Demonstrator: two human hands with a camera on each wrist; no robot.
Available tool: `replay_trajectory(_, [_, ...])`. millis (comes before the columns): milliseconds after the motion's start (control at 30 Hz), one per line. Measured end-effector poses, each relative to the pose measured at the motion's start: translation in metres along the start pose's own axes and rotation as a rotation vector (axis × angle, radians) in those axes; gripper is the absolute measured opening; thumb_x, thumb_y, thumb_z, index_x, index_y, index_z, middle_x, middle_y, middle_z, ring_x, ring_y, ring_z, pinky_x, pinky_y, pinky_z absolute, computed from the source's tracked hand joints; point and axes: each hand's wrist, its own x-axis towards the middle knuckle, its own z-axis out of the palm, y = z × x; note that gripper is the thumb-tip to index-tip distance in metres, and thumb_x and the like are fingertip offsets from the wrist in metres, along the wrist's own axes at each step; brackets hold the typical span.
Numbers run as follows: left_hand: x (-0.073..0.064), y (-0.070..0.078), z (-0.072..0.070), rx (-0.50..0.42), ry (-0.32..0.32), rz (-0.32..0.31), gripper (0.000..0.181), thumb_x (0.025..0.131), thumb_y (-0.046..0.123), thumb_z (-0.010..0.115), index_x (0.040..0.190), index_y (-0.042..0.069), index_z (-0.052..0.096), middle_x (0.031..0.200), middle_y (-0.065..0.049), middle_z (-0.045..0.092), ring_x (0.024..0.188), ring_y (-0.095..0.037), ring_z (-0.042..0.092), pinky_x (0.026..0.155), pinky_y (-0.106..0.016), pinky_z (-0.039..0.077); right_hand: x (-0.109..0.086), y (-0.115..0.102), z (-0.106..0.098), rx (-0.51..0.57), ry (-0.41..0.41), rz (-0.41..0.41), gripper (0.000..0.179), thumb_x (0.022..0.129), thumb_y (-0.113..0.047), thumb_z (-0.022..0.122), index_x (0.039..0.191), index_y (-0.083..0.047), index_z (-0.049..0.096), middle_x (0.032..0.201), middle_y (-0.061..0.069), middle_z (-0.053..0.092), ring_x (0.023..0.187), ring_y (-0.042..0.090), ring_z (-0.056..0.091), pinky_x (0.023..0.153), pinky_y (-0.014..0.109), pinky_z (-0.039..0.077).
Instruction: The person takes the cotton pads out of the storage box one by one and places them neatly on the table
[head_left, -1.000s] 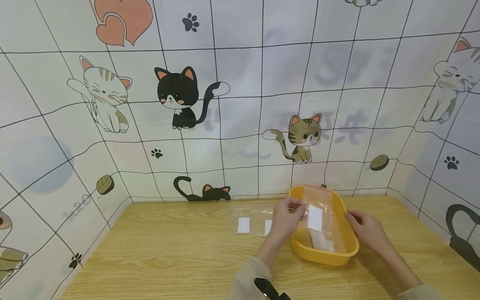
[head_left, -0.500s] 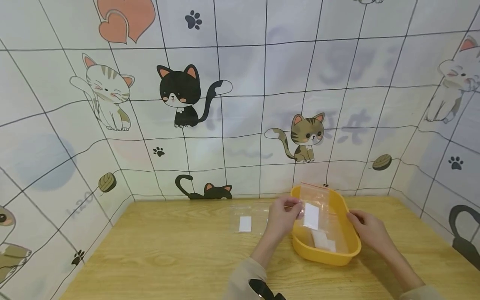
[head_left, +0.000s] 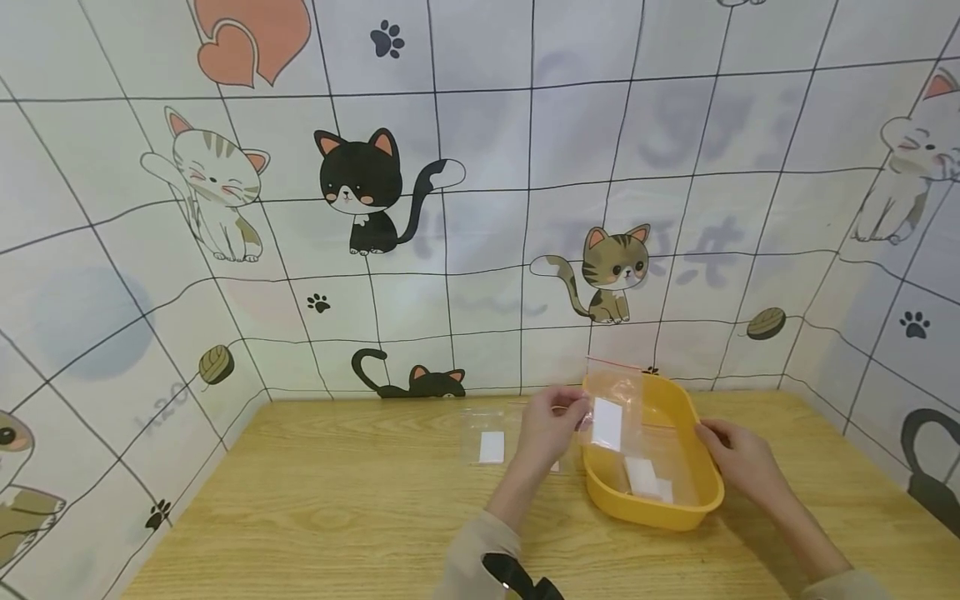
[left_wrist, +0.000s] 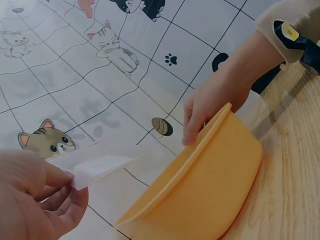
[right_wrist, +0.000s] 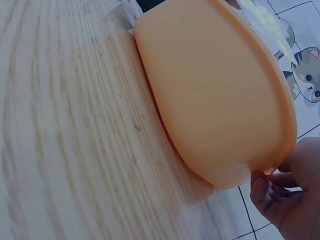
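Observation:
Between thumb and fingers my left hand [head_left: 551,423] pinches one edge of a clear zip bag [head_left: 626,387], which has a red line along its top and a white card [head_left: 607,424] inside. The bag hangs over the left side of a yellow plastic basin [head_left: 693,512]. On the basin's opposite side my right hand [head_left: 738,457] grips the rim; the right wrist view shows its thumb and fingers at the rim. Inside the basin lie more clear bags with white pieces [head_left: 643,477]. In the left wrist view the pinched bag [left_wrist: 102,162] stretches out from the fingertips toward the basin [left_wrist: 220,165].
Left of the basin, another clear bag with a white card [head_left: 492,447] lies flat on the wooden table [head_left: 322,500]. A further bag is partly hidden behind my left hand. A cat-patterned wall covering [head_left: 487,233] rises behind the table and at both sides.
My left hand has shifted left with the pinched bag, from over the basin's middle toward its left rim. The right hand stays on the rim.

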Motion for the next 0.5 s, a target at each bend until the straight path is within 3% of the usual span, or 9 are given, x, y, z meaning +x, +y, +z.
replay_trajectory(200, [0.005, 0.0, -0.013, 0.007, -0.009, 0.011, 0.009, 0.095, 0.006, 0.069, 0.101, -0.001, 0.069, 0.091, -0.003, 0.067, 0.077, -0.01, 0.065, 0.073, -0.028, 0.058, -0.001, -0.002, -0.001, 0.017, -0.024, 0.017, 0.048, 0.109, -0.025, 0.046, 0.128, 0.018, 0.055, 0.12, 0.036, 0.062, 0.105, 0.046, 0.063, 0.081, 0.052, 0.055])
replay_trajectory(500, [0.009, 0.001, -0.027, -0.021, -0.017, -0.013, 0.011, 0.094, 0.002, 0.068, 0.102, -0.005, 0.069, 0.092, -0.008, 0.067, 0.077, -0.01, 0.065, 0.075, -0.028, 0.058, 0.0, -0.001, -0.001, 0.011, -0.015, 0.002, 0.046, 0.108, -0.023, 0.047, 0.126, 0.018, 0.056, 0.118, 0.036, 0.062, 0.105, 0.047, 0.063, 0.082, 0.054, 0.055])
